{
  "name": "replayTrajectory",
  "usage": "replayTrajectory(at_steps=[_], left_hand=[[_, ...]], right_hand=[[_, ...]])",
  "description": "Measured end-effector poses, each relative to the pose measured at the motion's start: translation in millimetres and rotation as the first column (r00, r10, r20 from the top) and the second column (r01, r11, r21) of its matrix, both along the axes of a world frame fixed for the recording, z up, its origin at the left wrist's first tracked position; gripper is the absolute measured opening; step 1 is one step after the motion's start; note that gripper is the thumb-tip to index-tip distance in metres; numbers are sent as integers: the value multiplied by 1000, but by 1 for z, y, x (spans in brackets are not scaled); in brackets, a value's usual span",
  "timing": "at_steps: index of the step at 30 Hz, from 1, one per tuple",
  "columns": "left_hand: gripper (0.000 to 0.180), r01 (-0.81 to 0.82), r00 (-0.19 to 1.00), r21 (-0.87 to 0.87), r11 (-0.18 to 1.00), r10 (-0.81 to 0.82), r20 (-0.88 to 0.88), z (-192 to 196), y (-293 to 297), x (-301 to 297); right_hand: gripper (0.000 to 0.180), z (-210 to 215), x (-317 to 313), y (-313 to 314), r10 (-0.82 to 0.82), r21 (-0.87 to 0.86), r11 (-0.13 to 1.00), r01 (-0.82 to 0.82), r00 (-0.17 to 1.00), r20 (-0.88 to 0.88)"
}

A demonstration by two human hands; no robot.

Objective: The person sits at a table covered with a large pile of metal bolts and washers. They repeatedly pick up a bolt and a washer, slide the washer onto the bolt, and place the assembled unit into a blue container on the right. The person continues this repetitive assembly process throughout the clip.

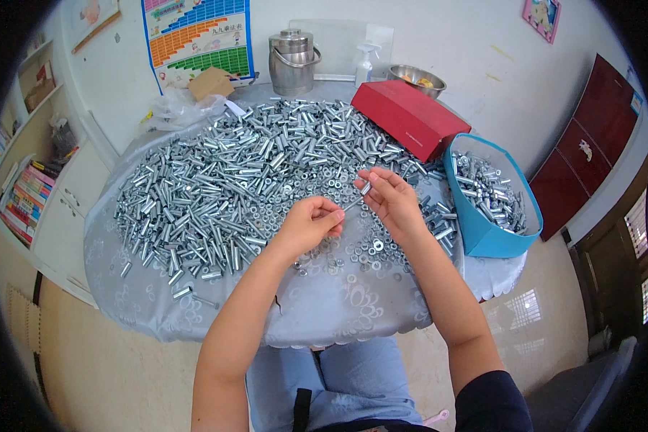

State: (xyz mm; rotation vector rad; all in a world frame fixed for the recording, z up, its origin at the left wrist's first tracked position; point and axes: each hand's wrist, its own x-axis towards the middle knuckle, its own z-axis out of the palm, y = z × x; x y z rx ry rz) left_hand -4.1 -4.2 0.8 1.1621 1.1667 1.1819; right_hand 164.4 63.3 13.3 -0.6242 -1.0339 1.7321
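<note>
hands meet above the near middle of a round surface (324, 317) draped in a pale grey patterned cloth. left hand (311, 223) curled shut, fingertips pinching one end of a thin metal bolt (353, 204); right hand (390, 200) pinching the other end, with a small sleeve (366, 189) at its fingertips, exact grip on it too small to tell. bolt held clear of the surface, slanting up toward the right hand. under and just beyond the hands, a scatter of flat washers (367, 248). behind and to the left, a broad heap of silver sleeves and bolts (230, 173) covering most of the cloth. right of the hands, a blue bin (486, 234) at the surface edge, partly filled with similar metal parts. red box (409, 115) lying tilted at the far right of the heap. steel lidded pot (293, 61), spray bottle (365, 63) and metal bowl (416, 78) at the far edge by the wall. low shelf with books (23, 194) at far left.
</note>
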Motion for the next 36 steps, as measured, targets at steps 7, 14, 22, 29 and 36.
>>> replayTrajectory(at_steps=[7,14,22,29,36], left_hand=[[19,-8,1000,-5,1000,9,22,-3,1,-1],[26,-154,949,-62,986,165,270,4,0,4],[28,-127,899,-114,985,163,406,2,1,5],[26,75,842,-129,989,7,540,-2,3,2],[40,190,852,-215,958,-52,521,-6,4,7]], right_hand=[[17,0,-5,-4,30,53,998,-36,993,110],[19,-7,-13,-12,151,17,988,-156,976,154],[27,-12,-15,-12,199,97,972,-213,970,143],[32,-6,-16,-16,221,89,971,-220,975,-3],[32,-6,-17,-21,101,340,916,-213,942,319]])
